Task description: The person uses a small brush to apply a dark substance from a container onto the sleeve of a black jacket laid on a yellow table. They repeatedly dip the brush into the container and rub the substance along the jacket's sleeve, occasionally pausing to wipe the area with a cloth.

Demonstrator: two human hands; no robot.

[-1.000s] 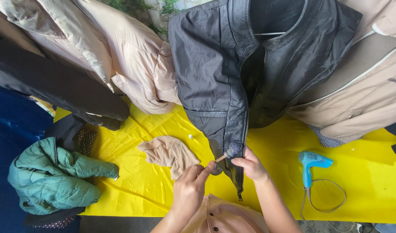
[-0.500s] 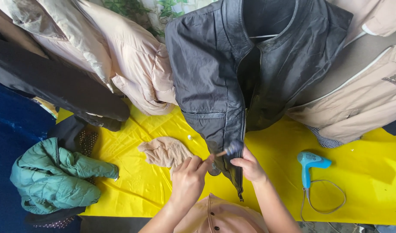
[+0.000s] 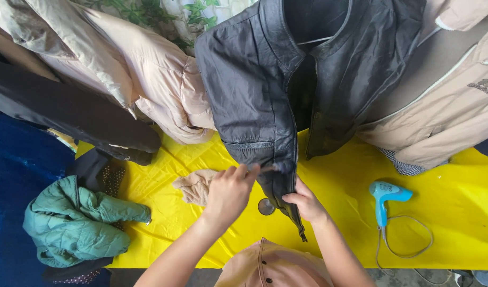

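Raised since a moment ago: left hand point(image 3: 229, 192), fingers pinching a small brush point(image 3: 273, 168) against the hem of the dark jacket point(image 3: 265, 101). Right hand point(image 3: 306, 202) pinching the zipper edge lower down. Hanging over the yellow worktop point(image 3: 456, 207); blue hairdryer point(image 3: 385, 199) near its right edge, beige cloth point(image 3: 193, 186) left.

Dark grey leather jacket point(image 3: 254, 101) hangs upright (zip partly open) over the yellow sheet point(image 3: 456, 196).
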